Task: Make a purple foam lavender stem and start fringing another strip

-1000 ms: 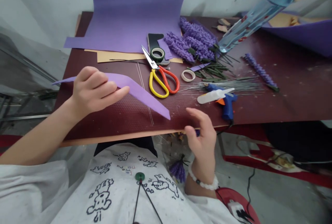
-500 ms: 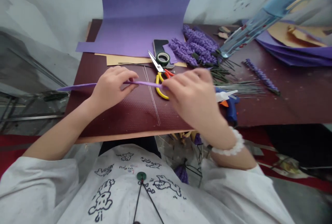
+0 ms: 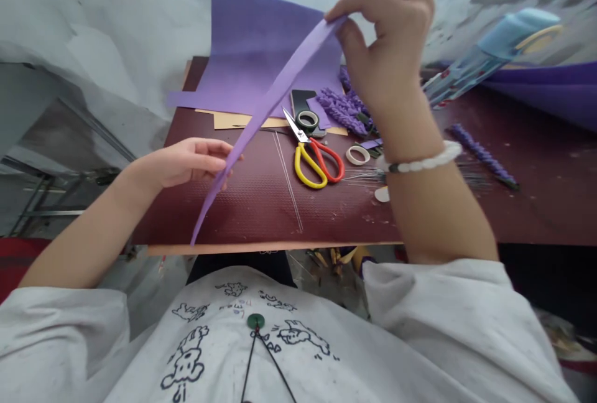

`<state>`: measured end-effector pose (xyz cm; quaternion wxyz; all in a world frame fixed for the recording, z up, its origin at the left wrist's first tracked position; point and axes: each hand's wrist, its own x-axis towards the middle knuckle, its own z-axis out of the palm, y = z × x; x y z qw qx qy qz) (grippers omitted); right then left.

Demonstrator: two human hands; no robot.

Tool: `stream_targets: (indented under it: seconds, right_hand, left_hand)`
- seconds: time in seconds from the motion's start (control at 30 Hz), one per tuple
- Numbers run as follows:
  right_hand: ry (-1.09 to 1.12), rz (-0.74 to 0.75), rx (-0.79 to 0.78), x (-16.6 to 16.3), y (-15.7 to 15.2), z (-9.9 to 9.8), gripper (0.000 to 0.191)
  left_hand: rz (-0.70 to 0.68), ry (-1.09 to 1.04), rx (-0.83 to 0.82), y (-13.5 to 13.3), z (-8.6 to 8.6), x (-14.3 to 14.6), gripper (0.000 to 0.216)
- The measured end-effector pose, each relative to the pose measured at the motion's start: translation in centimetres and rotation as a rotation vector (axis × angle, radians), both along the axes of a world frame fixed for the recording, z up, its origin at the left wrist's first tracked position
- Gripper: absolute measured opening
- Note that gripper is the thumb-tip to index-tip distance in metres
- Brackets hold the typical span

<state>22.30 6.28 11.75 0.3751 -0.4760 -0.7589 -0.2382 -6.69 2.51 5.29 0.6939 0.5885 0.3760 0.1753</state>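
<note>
A long purple paper strip (image 3: 275,95) runs slantwise between my hands, its loose pointed end hanging near the table's front edge. My right hand (image 3: 387,36) is raised high and pinches the strip's upper end between thumb and fingers. Lower down on the left, my left hand (image 3: 198,163) closes its thumb and fingers on the strip near its lower part. Below the strip lie scissors (image 3: 308,151) with one yellow and one red handle, blades pointing away. Two thin wires (image 3: 289,182) rest on the table just left of them.
A large purple sheet (image 3: 233,48) leans on the wall. Near the scissors are a dark tape roll (image 3: 308,120) on a phone (image 3: 300,98) and a white tape roll (image 3: 357,155). Purple flower stems (image 3: 342,109), a blue bottle (image 3: 485,58) and a single stem (image 3: 482,154) lie or stand rightward.
My right hand has lifted up and away with the strip's end, turning the strip from nearly level to steeply slanted. My left hand stays low, further along the strip.
</note>
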Motion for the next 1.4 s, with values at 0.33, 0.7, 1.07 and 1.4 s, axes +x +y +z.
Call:
stream_targets:
  seconds: [0.33,0.7,1.07,1.4]
  right_hand:
    - [0.310,-0.090,-0.643,0.5,2.5,-8.5,0.033]
    - [0.054,-0.357,-1.064,4.0,-2.4,-11.5,0.033]
    - [0.075,-0.234,-1.072,2.1,-3.1,-12.7,0.057]
    - [0.634,-0.076,-1.014,2.0,-2.1,-13.4,0.045]
  left_hand:
    - [0.587,-0.050,0.049,2.9,-5.9,4.0,0.022]
    - [0.198,0.537,0.735,1.8,-5.6,1.7,0.083]
    - [0.016,0.679,1.158,2.1,-6.8,1.4,0.037]
    - [0.194,0.389,1.223,1.5,-7.1,2.5,0.016]
